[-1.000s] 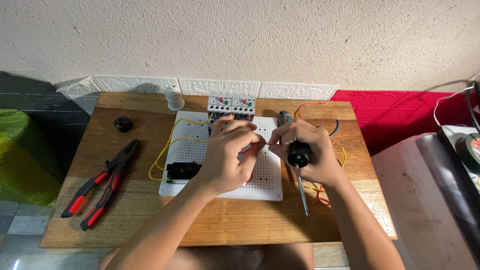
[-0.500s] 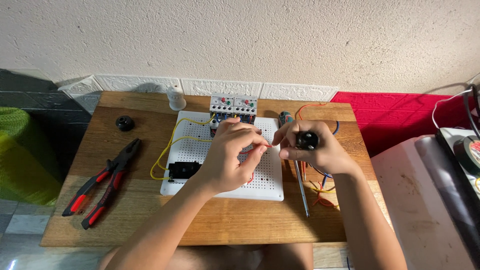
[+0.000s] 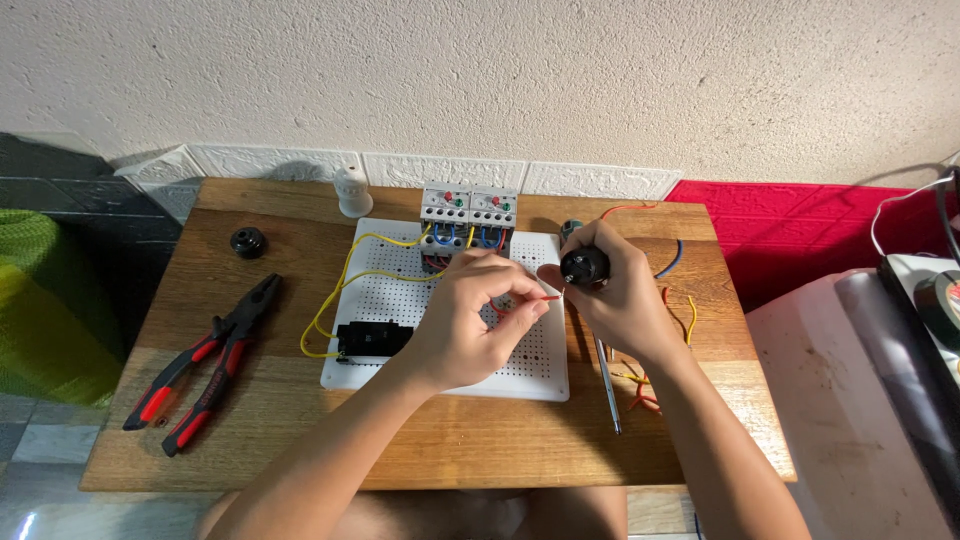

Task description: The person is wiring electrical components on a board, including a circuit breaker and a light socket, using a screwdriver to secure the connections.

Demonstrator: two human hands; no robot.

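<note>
A small wooden table with visible plank grain is set against a rough white plastered wall. A white moulded strip is run along the foot of the wall, behind the far edge of the table. To the left, a dark tiled section and a green mesh object are seen; grey floor tiles are shown below. A red surface is placed to the right. Even, soft light is cast throughout.
</note>
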